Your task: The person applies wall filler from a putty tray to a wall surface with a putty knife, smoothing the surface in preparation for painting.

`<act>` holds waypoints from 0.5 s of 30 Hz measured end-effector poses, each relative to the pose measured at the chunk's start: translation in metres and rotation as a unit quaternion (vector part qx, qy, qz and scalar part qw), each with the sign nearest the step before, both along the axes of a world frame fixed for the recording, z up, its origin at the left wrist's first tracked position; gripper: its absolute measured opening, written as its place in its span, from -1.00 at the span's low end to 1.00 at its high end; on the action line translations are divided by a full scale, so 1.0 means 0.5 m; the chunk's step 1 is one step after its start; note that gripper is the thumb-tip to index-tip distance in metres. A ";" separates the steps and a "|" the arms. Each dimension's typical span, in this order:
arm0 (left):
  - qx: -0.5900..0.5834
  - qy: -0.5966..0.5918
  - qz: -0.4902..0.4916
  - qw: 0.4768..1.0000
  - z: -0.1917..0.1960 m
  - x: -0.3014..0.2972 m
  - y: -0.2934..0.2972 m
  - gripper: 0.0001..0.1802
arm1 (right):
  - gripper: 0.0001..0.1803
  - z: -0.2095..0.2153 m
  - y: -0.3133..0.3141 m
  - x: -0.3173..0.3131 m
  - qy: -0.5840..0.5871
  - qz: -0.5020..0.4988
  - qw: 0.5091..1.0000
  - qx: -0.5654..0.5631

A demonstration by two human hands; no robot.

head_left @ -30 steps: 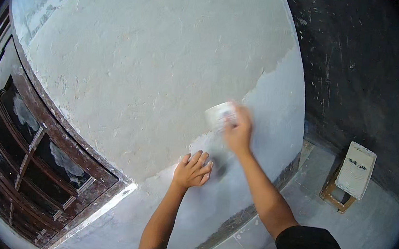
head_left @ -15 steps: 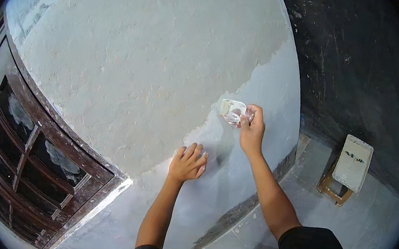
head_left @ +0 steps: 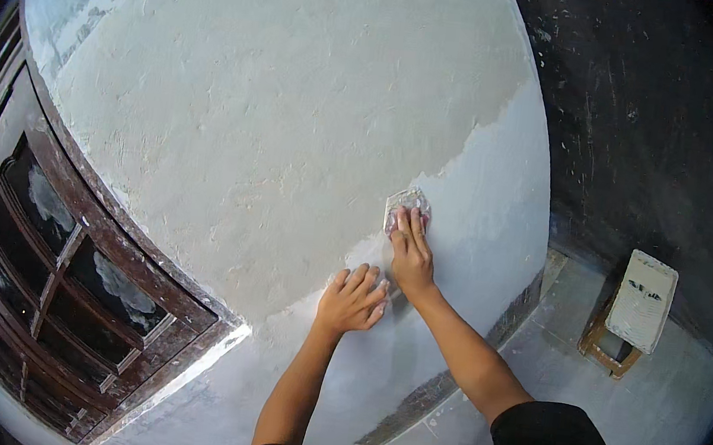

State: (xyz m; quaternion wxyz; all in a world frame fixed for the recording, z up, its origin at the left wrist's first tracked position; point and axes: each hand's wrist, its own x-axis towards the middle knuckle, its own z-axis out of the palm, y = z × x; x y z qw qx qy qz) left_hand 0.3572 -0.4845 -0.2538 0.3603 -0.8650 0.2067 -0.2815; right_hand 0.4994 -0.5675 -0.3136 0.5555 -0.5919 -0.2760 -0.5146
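Observation:
My right hand (head_left: 414,257) grips a small putty-smeared scraper (head_left: 407,200), its fingers stretched along the tool's reddish part. The scraper lies against the wall, at the ragged border where grey-beige putty (head_left: 297,129) meets the smooth pale bluish-white wall (head_left: 498,194). Just below and to the left, my left hand (head_left: 352,302) rests on the wall with its fingers spread. White smears show by its thumb and fingertips; whether anything lies under the palm is hidden.
A brown panelled wooden frame with dark panes (head_left: 65,270) borders the wall at left. On the right, a cream tray (head_left: 642,300) sits on a small wooden stool (head_left: 601,357) on the grey tiled floor (head_left: 534,350). Behind it rises a dark wall (head_left: 635,130).
My right hand has turned the scraper and laid it against the wall, its fingers now stretched over it. The view has shifted slightly; my left hand still rests on the wall.

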 end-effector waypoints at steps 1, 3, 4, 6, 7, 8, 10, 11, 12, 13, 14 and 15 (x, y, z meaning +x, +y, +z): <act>-0.004 0.001 -0.007 1.000 0.000 -0.002 -0.001 -0.59 | -0.87 -0.007 -0.005 0.000 -0.001 -0.018 0.999 -0.029; -0.010 0.007 -0.010 1.000 0.003 0.000 -0.001 -0.60 | -0.89 -0.030 -0.021 0.002 -0.001 -0.036 0.998 -0.060; -0.009 0.006 -0.009 1.000 0.008 0.001 0.001 -0.60 | -0.92 -0.041 -0.031 0.001 -0.001 -0.018 0.997 -0.071; -0.007 0.005 -0.003 1.000 0.008 0.000 0.006 -0.60 | -0.92 -0.066 -0.055 -0.001 -0.005 -0.008 0.998 -0.068; -0.008 0.006 -0.006 1.000 0.007 0.000 0.007 -0.60 | -0.92 -0.068 -0.074 -0.006 -0.004 -0.011 0.998 -0.069; -0.008 0.011 0.005 1.000 0.006 -0.001 0.009 -0.60 | -0.89 -0.069 -0.093 -0.010 0.037 -0.006 0.999 -0.037; -0.003 0.014 0.021 1.000 0.006 0.002 0.007 -0.59 | -0.74 -0.054 -0.134 -0.021 0.103 0.033 0.993 0.045; -0.005 0.016 0.020 1.000 0.005 0.001 0.006 -0.59 | -0.74 -0.039 -0.147 -0.022 0.105 0.032 0.993 0.043; -0.007 -0.008 0.016 1.000 0.005 0.005 0.007 -0.60 | -0.70 -0.018 -0.155 -0.016 0.139 0.106 0.980 0.098; -0.008 -0.033 0.013 0.999 0.007 0.005 0.011 -0.61 | -0.65 0.009 -0.159 -0.013 0.172 0.182 0.956 0.152; -0.025 -0.043 0.012 0.999 0.005 0.014 0.011 -0.62 | -0.59 0.046 -0.174 -0.014 0.182 0.261 0.934 0.160; -0.023 -0.043 0.013 0.999 0.005 0.020 0.010 -0.62 | -0.59 0.063 -0.167 -0.003 0.182 0.262 0.934 0.161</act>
